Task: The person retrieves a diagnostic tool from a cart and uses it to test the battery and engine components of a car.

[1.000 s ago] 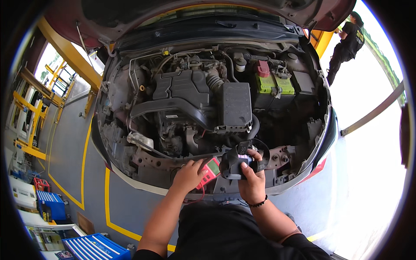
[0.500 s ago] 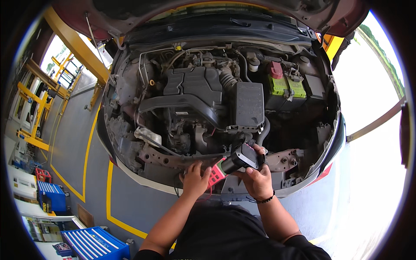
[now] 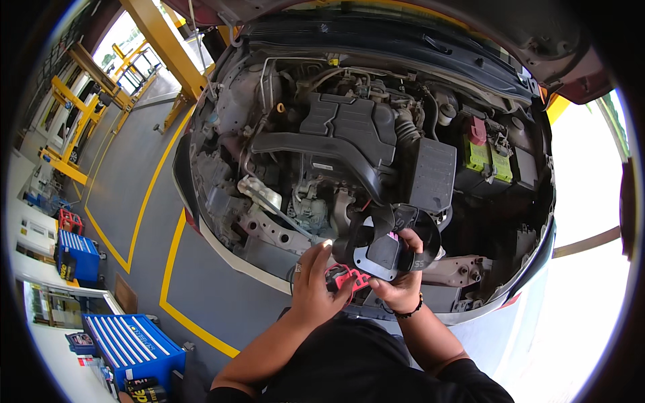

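Black plastic strapped device [image 3: 383,254], lower centre: pinched in right grip [image 3: 402,289]; loosened hold could drop it. Red plastic meter [image 3: 360,277], beside left grip [image 3: 314,287] (closure: cannot tell): nudging might dislodge it.

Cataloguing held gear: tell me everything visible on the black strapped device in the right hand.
The black strapped device has a dark, block-like body with a pale grey edge plate, a small pink patch near its top, and a wide, fabric-looking black band with light lettering looping out around it. The right hand holds it tilted above the front of the open engine bay, thumb at its lower edge. Contact with the red meter is unclear.
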The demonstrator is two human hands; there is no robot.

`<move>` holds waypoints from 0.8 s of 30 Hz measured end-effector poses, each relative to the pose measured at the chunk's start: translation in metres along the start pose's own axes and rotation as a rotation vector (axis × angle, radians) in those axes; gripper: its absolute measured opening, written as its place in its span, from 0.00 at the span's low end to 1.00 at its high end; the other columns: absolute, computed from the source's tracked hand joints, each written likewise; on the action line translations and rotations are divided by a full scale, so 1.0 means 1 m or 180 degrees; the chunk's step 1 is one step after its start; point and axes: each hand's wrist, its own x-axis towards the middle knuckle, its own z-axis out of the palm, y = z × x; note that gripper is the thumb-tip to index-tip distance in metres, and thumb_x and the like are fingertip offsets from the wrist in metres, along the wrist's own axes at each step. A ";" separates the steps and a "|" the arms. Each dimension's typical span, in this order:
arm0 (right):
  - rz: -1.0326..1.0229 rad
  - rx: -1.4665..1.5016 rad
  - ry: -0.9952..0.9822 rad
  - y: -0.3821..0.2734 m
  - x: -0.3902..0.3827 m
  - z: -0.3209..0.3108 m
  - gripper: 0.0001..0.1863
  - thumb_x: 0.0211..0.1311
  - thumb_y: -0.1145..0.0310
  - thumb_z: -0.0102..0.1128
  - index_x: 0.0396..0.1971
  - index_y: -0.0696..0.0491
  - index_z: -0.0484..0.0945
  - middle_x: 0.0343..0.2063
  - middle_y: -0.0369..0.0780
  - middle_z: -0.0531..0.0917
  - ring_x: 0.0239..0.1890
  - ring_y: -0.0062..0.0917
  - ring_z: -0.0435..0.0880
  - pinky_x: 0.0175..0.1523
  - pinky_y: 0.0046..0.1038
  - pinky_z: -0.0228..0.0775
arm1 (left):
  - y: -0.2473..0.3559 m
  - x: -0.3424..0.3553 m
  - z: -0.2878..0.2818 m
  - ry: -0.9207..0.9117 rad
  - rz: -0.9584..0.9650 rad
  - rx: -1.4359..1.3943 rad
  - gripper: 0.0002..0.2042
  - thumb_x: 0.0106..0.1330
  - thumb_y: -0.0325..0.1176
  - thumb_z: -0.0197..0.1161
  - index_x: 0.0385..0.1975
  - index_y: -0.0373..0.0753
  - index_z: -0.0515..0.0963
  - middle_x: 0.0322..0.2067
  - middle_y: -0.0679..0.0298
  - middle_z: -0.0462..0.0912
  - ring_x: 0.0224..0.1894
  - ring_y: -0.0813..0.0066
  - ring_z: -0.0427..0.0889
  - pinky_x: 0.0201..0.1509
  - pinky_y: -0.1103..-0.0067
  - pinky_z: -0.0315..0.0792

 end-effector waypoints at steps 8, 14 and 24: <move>-0.0584 -0.1710 -0.0790 0.020 0.029 0.055 0.54 0.44 0.68 0.80 0.66 0.59 0.50 0.62 0.49 0.65 0.66 0.37 0.66 0.69 0.39 0.56 | -0.057 0.045 -0.026 -0.0061 0.0421 0.0329 0.28 0.57 0.51 0.64 0.50 0.36 0.73 0.49 0.54 0.79 0.49 0.54 0.79 0.56 0.61 0.63; -0.0443 -0.2755 -0.0560 0.063 0.080 0.087 0.62 0.38 0.64 0.82 0.70 0.61 0.47 0.57 0.56 0.70 0.56 0.50 0.75 0.59 0.46 0.68 | -0.138 0.080 -0.037 -0.0629 0.0070 -0.0660 0.24 0.52 0.44 0.71 0.47 0.38 0.79 0.46 0.56 0.79 0.46 0.55 0.79 0.52 0.64 0.71; -0.0376 -0.3547 0.0226 0.140 0.188 0.180 0.50 0.38 0.64 0.80 0.64 0.62 0.64 0.52 0.51 0.78 0.52 0.40 0.80 0.57 0.37 0.72 | -0.306 0.198 -0.095 -0.1649 0.0727 -0.0924 0.25 0.38 0.29 0.73 0.43 0.40 0.81 0.46 0.60 0.82 0.48 0.59 0.81 0.58 0.62 0.65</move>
